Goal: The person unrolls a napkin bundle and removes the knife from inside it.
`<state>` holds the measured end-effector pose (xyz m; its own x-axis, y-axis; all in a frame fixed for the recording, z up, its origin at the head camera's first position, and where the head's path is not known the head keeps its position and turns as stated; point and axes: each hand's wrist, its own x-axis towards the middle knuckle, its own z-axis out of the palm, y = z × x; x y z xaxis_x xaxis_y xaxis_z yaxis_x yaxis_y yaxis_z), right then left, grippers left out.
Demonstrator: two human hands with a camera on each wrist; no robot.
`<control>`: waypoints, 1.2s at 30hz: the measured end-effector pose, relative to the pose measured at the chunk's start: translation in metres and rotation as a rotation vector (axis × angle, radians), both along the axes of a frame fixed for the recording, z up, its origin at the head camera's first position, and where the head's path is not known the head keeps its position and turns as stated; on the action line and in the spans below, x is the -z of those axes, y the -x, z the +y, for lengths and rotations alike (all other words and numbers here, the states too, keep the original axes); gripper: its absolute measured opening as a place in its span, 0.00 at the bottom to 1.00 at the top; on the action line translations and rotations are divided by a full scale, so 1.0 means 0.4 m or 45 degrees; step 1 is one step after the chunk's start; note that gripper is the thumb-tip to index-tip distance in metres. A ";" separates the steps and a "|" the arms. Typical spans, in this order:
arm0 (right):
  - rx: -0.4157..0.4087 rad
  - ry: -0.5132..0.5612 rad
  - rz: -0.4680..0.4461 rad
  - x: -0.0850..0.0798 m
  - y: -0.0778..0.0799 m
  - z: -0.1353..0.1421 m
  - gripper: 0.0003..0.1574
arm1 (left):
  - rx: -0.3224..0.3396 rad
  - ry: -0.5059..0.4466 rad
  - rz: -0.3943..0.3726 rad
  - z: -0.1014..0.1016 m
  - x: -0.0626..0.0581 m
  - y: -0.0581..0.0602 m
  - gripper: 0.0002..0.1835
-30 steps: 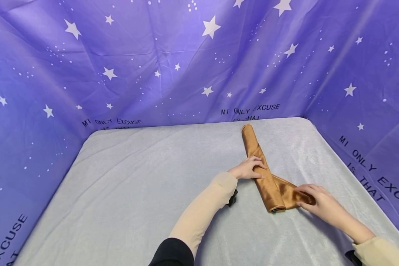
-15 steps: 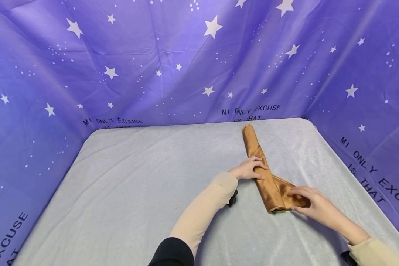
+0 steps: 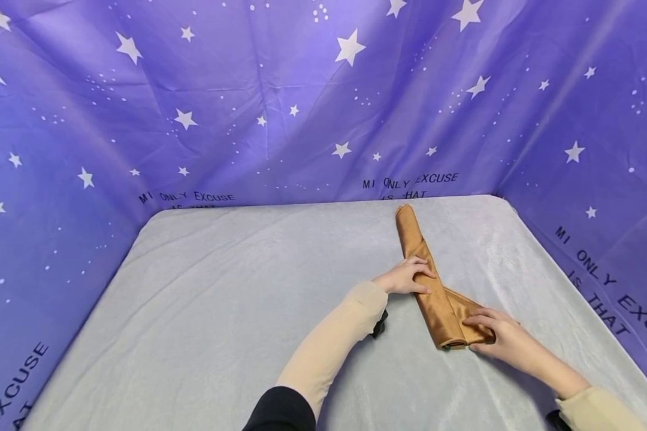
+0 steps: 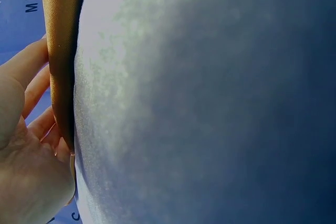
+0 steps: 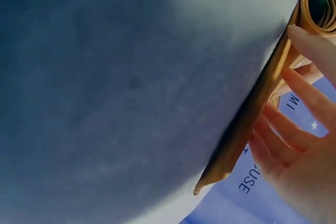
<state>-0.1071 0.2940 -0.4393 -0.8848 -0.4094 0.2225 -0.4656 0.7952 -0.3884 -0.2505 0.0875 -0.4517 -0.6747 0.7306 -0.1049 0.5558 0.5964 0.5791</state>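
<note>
A bronze satin cloth (image 3: pixel 443 317) is rolled into a long tube that slants across the right half of the table in the head view. A dark green, shiny thing (image 5: pixel 318 1) shows inside its near end in the right wrist view; its kind is unclear. My left hand (image 3: pixel 407 277) rests across the middle of the roll, fingers on top and thumb at the near side. A loose triangular flap of the cloth extends to the right of the roll. My right hand (image 3: pixel 504 338) lies on this flap with fingers spread, its thumb close to the roll's near end.
A pale grey velvety cover (image 3: pixel 221 299) spreads over the table. Purple curtains (image 3: pixel 280 90) with white stars and lettering stand along the back and both sides. The roll's far end reaches nearly to the table's back edge.
My right hand has slid left along the flap, toward the roll. The left hand and the roll keep their place, while the head view has shifted slightly.
</note>
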 end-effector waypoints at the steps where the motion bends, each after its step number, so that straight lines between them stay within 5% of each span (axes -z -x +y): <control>1: 0.004 -0.007 -0.005 0.000 0.000 -0.001 0.26 | 0.000 0.000 -0.001 0.001 0.000 -0.001 0.21; 15: -0.068 0.002 0.007 0.011 0.015 0.005 0.23 | -0.015 0.025 0.056 0.004 -0.004 -0.007 0.20; 21: -0.064 0.021 0.044 0.017 0.018 0.008 0.23 | -0.028 0.038 0.209 0.017 -0.018 -0.012 0.16; 27: -0.063 0.027 0.059 0.019 0.020 0.011 0.23 | -0.128 0.058 0.320 0.032 -0.035 -0.026 0.11; 36: -0.067 0.037 0.051 0.019 0.019 0.010 0.23 | -0.174 0.189 0.322 0.051 -0.031 -0.027 0.22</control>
